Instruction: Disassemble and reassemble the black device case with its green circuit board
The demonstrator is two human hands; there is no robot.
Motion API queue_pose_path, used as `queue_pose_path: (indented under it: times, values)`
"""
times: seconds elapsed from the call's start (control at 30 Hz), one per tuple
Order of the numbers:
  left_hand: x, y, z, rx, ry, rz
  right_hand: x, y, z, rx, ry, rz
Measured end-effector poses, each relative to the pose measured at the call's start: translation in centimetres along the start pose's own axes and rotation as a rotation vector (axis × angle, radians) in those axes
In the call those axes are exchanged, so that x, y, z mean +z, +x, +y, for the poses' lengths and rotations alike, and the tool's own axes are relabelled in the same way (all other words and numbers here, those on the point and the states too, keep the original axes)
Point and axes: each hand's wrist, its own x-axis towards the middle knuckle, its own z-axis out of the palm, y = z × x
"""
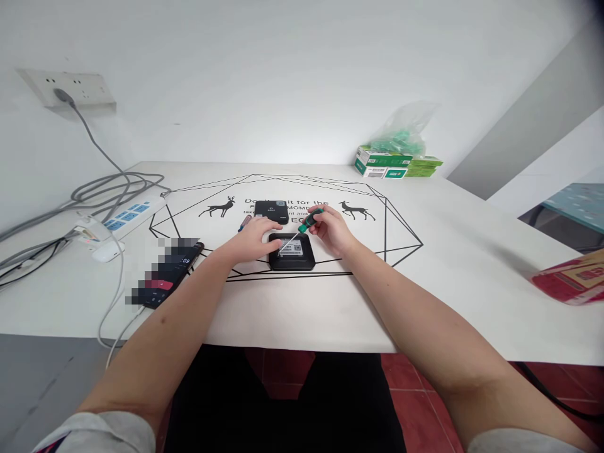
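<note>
A flat black square device [304,260] with a white printed label lies on the white table. My right hand [328,229] is closed round the handle of a green and black screwdriver [307,221]. Its thin shaft slants down to the left, and the tip meets the device near its front left corner. At the device's left side is my left hand [255,240], fingers stretched and apart, thumb over the edge. Just behind lies a second black square piece [271,211]. Partly hidden by my left hand, a tool with a blue and red handle [245,222] shows beside it.
A phone [172,274] with a cable lies left of my left forearm. Farther left are a power strip [134,214] and coiled grey cables [117,182]. Green and white boxes [384,160] under a plastic bag stand by the wall. At the right edge is a red package [570,280].
</note>
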Motion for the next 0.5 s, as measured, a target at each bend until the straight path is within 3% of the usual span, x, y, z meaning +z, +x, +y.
queue_pose_path:
  times: [0.3, 0.5]
  values:
    - [0.0, -0.11, 0.01, 0.035, -0.021, -0.161, 0.31, -0.29, -0.16, 0.004, -0.025, -0.039]
    - [-0.21, -0.25, 0.01, 0.054, -0.014, -0.185, 0.23, -0.27, -0.01, -0.003, -0.034, -0.036]
